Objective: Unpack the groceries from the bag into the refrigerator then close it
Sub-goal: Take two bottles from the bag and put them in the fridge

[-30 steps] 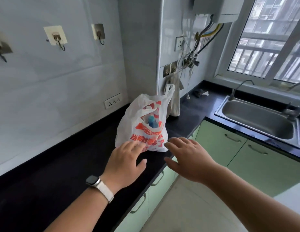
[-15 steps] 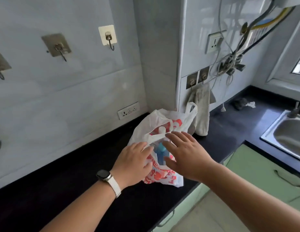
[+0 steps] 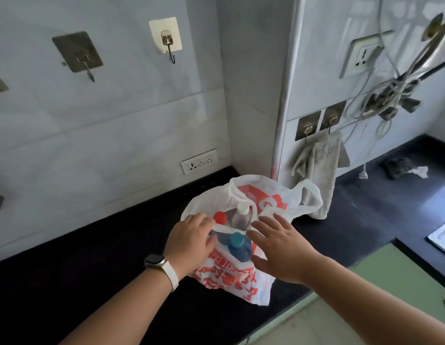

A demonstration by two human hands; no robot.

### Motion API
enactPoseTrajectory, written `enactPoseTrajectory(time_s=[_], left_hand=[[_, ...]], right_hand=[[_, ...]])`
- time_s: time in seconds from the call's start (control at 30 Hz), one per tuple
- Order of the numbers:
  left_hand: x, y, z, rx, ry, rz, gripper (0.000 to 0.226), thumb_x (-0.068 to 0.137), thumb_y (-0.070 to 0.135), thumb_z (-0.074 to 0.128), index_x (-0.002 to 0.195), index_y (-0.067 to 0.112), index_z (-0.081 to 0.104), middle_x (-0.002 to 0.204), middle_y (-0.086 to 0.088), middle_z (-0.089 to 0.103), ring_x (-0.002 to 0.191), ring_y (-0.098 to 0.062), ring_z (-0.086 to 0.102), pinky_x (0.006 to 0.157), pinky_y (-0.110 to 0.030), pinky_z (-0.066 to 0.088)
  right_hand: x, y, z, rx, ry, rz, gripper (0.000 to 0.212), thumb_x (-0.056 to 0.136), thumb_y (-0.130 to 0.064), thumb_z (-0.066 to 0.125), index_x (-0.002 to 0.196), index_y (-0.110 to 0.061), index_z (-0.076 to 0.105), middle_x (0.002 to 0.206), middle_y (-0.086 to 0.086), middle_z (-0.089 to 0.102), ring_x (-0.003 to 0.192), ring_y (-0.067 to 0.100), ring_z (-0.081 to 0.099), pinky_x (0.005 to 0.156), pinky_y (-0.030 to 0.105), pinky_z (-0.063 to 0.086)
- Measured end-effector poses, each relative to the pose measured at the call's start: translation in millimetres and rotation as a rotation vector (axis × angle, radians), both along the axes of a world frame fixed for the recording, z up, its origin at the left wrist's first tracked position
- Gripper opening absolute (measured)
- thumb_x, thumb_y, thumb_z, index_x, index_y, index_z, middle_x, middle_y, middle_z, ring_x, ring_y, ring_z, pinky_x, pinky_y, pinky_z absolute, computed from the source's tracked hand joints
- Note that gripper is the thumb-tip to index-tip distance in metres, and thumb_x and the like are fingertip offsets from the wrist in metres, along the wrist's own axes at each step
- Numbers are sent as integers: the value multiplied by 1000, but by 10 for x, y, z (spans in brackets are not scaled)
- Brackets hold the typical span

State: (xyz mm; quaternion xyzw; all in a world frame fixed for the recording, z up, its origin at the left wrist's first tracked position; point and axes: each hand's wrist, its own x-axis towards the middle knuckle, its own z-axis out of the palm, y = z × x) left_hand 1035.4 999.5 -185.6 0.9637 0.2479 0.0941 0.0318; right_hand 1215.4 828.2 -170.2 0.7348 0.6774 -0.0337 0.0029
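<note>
A white plastic bag (image 3: 231,277) with red print stands on the black countertop (image 3: 92,270), its mouth open. Inside it I see a red bottle cap (image 3: 219,217), a clear bottle with a white cap (image 3: 242,210) and a blue bottle with a teal cap (image 3: 236,239). My left hand (image 3: 191,240), a watch on its wrist, has its fingers curled over the bag's left rim. My right hand (image 3: 278,247) hovers over the bag's right side with fingers spread and straight, holding nothing. No refrigerator is in view.
A grey towel (image 3: 318,175) hangs from a wall hook just behind the bag. A wall socket (image 3: 199,161) sits low on the tiles. Cables (image 3: 390,100) dangle at the right. Green cabinets (image 3: 390,282) run below the counter, and a sink edge (image 3: 440,235) shows far right.
Both hands have reached the bag. My left hand has taken hold of its rim and the mouth has opened, so the bottle caps show. The view has moved closer and leftward.
</note>
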Motion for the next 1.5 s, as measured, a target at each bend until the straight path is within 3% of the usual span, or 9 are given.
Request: enactPoseTrajectory(time_s=[0.23, 0.37, 0.67, 0.83, 0.93, 1.1, 1.3, 1.4, 1.5], left_hand=[[-190, 351, -88, -13, -85, 40, 13, 91, 23, 65, 80, 19, 61, 72, 9, 57, 61, -9, 52, 50, -23, 44], [-336, 503, -158, -153, -188, 147, 18, 96, 26, 56, 79, 19, 55, 61, 9, 50, 50, -6, 48, 42, -24, 41], [-55, 475, 12, -427, -444, -121, 28, 96, 40, 46, 91, 17, 62, 73, 16, 54, 66, 0, 54, 56, -10, 39], [34, 592, -12, -521, -567, 10, 16, 99, 30, 53, 88, 19, 56, 68, 9, 58, 60, -6, 58, 49, -23, 45], [-83, 781, -153, -335, -435, 51, 4, 95, 20, 57, 95, 17, 55, 62, 13, 51, 52, -5, 50, 43, -24, 35], [-401, 976, -464, -203, -223, -8, 19, 92, 16, 62, 111, 18, 62, 82, 3, 69, 69, -21, 67, 54, -35, 55], [-472, 826, -482, -503, -399, 93, 19, 93, 13, 62, 111, 18, 67, 91, 11, 69, 82, -6, 67, 68, -27, 58], [-567, 737, -355, -632, -573, 180, 16, 91, 3, 59, 99, 14, 68, 76, 9, 65, 66, -5, 62, 54, -13, 48], [-763, 709, -406, -644, -561, 231, 15, 88, 2, 61, 89, 15, 67, 64, 3, 59, 54, -12, 55, 45, -17, 40]], right_hand=[[19, 6, -226, -88, 113, -102, 65, 90, -72, 28, 143, -35, 38, 149, -10, 41, 144, 18, 26, 122, 48, 6], [-34, -44, -408, -143, 172, -191, 60, 91, -69, 25, 136, -36, 46, 139, -11, 49, 135, 15, 37, 115, 46, 29], [-236, -31, -623, 11, 154, -378, 43, 94, -52, 27, 110, -33, 62, 108, -14, 65, 101, 13, 59, 99, 34, 44], [-242, -31, -657, -1, 167, -407, 33, 98, -47, 39, 115, -31, 62, 109, -13, 63, 103, 13, 57, 99, 30, 43], [-190, -18, -705, -13, 199, -424, 32, 99, -46, 38, 114, -29, 61, 107, -11, 62, 103, 15, 55, 89, 31, 48], [-258, -4, -897, 89, 262, -462, 33, 94, -41, 42, 102, -22, 67, 93, -8, 65, 87, 15, 61, 76, 31, 55], [-270, -160, -1095, 204, 309, -457, 11, 90, -27, 58, 94, -21, 67, 87, -9, 64, 85, 14, 59, 77, 25, 52], [-269, -202, -1062, 324, 315, -401, 22, 89, -29, 51, 83, -15, 67, 75, -6, 61, 71, 17, 56, 69, 26, 50], [-322, -240, -1112, 321, 343, -346, 20, 90, -28, 51, 81, -16, 65, 76, -8, 59, 73, 15, 55, 74, 22, 46]])
